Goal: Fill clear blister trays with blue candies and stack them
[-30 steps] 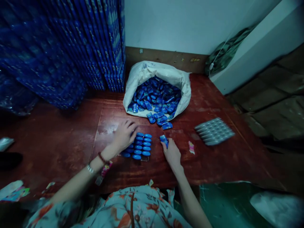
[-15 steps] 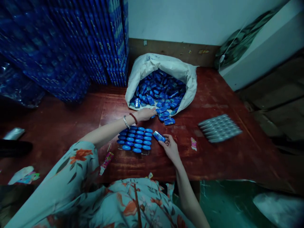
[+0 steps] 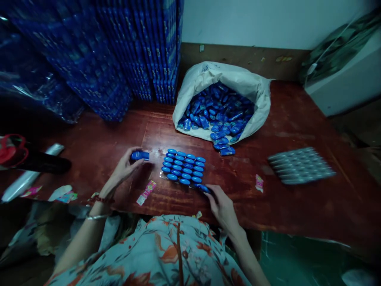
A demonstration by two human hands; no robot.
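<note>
My left hand [image 3: 126,165] is closed on a small blue packet [image 3: 140,155], held to the left of a clear tray of blue oval pieces [image 3: 183,166]. The oval pieces stand in tight rows. At the tray's front right corner my right hand [image 3: 222,204] grips another small blue packet [image 3: 203,188], tilted and close to the last row; I cannot tell whether it touches. Behind the tray a white woven sack [image 3: 258,89] lies open, full of blue packets [image 3: 216,105]. Several packets [image 3: 222,141] spill over its lip onto the red-brown table [image 3: 253,210].
Tall stacks of blue packs [image 3: 143,51] stand at the back left. A dark bottle with a red lid [image 3: 12,151] lies at the left beside a clear plastic roll [image 3: 32,172]. On the right sits a stack of clear ribbed trays [image 3: 300,166]. Pink wrappers [image 3: 146,192] lie near the front edge.
My left hand has drawn back from the sack's lip to the left of the tray, now with a packet. My right hand has brought its packet to the tray's front corner. The view has shifted left.
</note>
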